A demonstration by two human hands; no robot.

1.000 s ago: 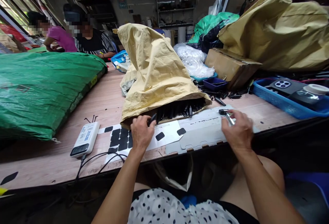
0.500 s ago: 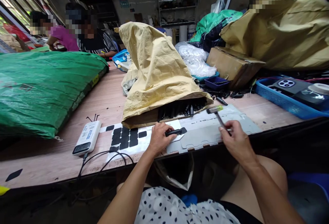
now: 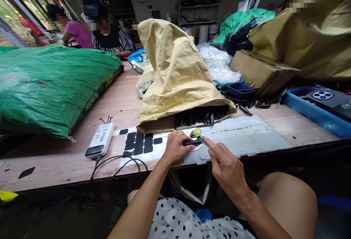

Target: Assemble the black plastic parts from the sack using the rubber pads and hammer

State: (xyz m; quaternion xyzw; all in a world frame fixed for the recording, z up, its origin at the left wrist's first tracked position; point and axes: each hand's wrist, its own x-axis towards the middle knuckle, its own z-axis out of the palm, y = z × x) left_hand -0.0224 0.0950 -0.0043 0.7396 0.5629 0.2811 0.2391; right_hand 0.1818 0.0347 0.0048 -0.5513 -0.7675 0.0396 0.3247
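My left hand (image 3: 177, 146) is closed on a slim black cylindrical part (image 3: 192, 142), pressing it down on the grey board (image 3: 233, 136). My right hand (image 3: 227, 166) grips the handle of a small hammer (image 3: 196, 133) with a yellow-green face. The hammer head is just above the black part; whether they touch I cannot tell. Left of my left hand is a white sheet (image 3: 156, 150) bearing several black rounded-square pads (image 3: 139, 144). Behind the hands, a tan paper sack (image 3: 175, 74) lies with its mouth toward me, several black cylindrical parts (image 3: 197, 116) inside.
A white power bank (image 3: 100, 140) with black cables (image 3: 117, 157) lies at left, before a large green sack (image 3: 52, 89). To the right are a blue basket (image 3: 315, 116) holding a phone, a cardboard box (image 3: 260, 70) and loose black parts. Other people sit across the table.
My right hand has swung the hammer leftward, from beside the board to over the black part. My left hand still holds that part. The view has shifted slightly.
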